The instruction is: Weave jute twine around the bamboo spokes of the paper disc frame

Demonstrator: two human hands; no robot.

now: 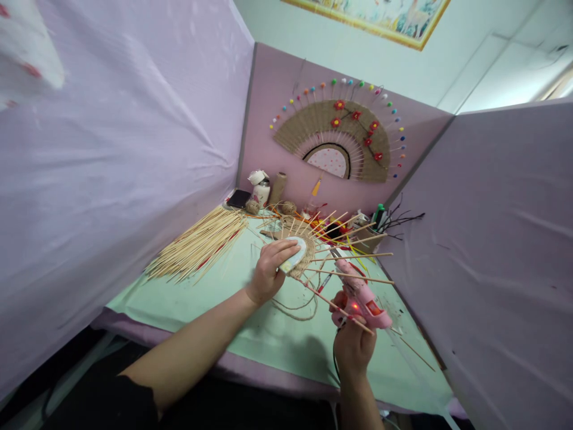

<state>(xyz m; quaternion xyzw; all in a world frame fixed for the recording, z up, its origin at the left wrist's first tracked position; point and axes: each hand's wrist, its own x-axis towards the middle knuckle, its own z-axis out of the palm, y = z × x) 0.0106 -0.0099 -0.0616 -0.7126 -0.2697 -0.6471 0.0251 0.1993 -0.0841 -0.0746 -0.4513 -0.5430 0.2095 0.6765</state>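
My left hand [268, 269] grips the pale half-round centre of a fan frame [308, 255], thumb and fingers closed on it. Twine is wound round that centre, and thin wooden sticks [353, 257] spread out from it to the right and back. In my right hand [353, 343] is a pink hot glue gun [360, 292] with a small red light glowing. Its nozzle points up and left, close to the sticks. The lowest stick passes across the front of the gun near my right fingers. A loose length of twine [295, 316] curls on the table below the fan frame.
A heap of wooden sticks [197, 245] lies at left. Along the back stand a phone [239, 199], a jar [261, 192], a twine cone [278, 188] and twine balls [287, 207]. Purple cloth walls surround the table [250, 334]; a finished fan [331, 122] hangs behind.
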